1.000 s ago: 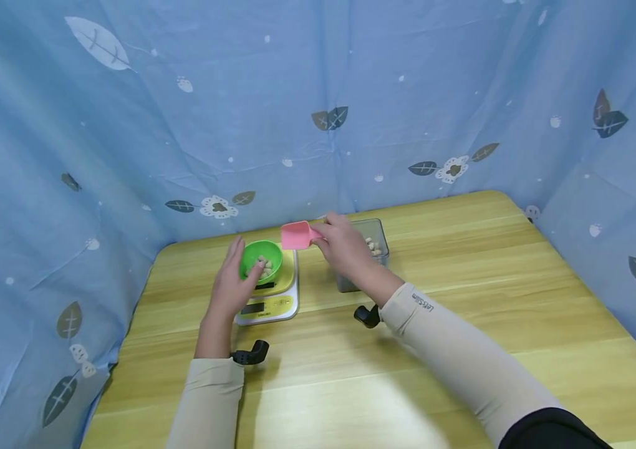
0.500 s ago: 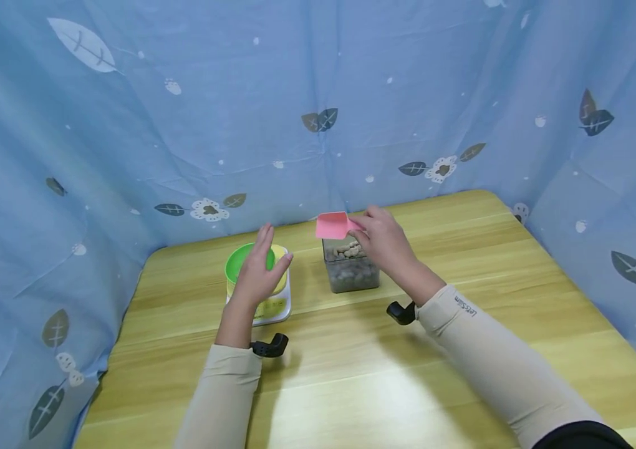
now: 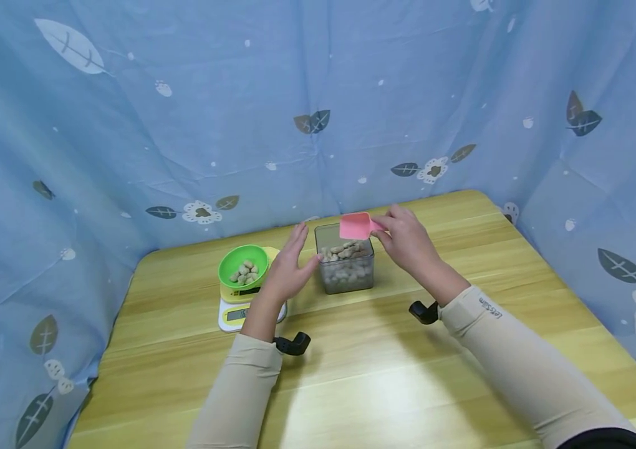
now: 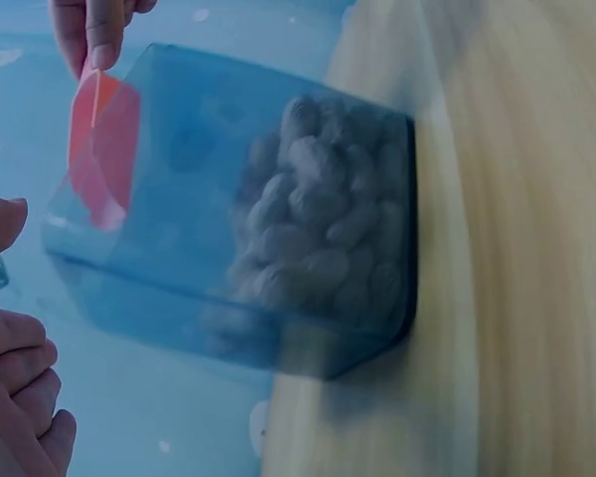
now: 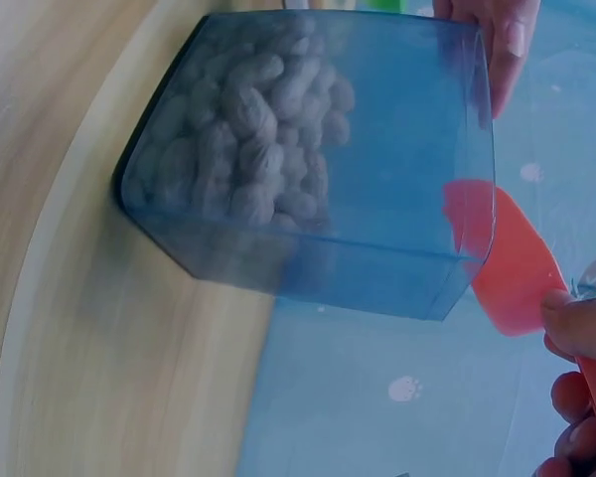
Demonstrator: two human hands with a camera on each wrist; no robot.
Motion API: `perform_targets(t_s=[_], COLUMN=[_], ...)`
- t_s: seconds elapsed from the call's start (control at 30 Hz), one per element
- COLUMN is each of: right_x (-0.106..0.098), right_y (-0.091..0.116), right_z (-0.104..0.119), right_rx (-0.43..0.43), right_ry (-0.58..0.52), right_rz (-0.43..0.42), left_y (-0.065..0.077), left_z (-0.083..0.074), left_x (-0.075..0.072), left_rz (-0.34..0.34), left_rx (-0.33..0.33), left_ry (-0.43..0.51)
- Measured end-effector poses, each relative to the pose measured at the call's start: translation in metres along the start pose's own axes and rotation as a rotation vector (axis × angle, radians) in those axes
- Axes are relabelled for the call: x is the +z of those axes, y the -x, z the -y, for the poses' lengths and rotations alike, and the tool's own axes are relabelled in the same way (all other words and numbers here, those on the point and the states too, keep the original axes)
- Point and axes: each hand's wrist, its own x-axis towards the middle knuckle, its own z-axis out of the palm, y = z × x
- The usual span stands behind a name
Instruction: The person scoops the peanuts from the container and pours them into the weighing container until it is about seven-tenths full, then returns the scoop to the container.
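Pinching the pink scoop (image 3: 355,226) by its handle, your R hand (image 3: 408,240) has thumb & fingers clamped on it, blade pointing left, away from the knuckles. It's right at the mouth of the grey see-thru container (image 3: 326,236), which stands below & left of that hand; blade tip shows thru the clear wall in both wrist views, tho how deep it dips, can't tell. Peanuts (image 3: 340,252) in there, shells on, piled approx. halfway up, all lower than your R hand. Over to your L hand (image 3: 290,268): nothing in its grip, fingers close together, thumb spread apart from them, container just to its right. Thumb tip overlaps the container's edge from up top; touching or not, can't tell. Left of your L hand, the green bowl (image 3: 228,262) w/ a small heap of nuts (image 3: 246,273), sitting on the yellow-&-white scale (image 3: 232,324), partly hidden by your L wrist. Display (image 3: 236,315) shows digits, too small & covered to call. Under both hands, the wood-grain table (image 3: 385,374); beyond 'em, the blue curtain (image 3: 351,62) w/ leaf & flower prints.
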Motion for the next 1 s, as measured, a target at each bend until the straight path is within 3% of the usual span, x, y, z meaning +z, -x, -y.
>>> perform_targets(t_s=[0.5, 0.8, 1.0], right_x=[-0.004, -0.014, -0.007], right_y=[-0.003, -0.020, -0.024], right_z=[0.001, 0.017, 0.027], right_rx=[-0.085, -0.410, -0.512], right_ry=[0.062, 0.400, 0.549], right_rz=[0.044, 0.055, 0.139], left_y=[-0.003, -0.004, -0.005], left_z=[0.001, 0.000, 0.000], left_x=[0.015, 0.018, 0.021], left_rz=[0.021, 0.021, 0.024], left_rx=[0.017, 0.014, -0.006], left_ry=[-0.032, 0.018, 0.040])
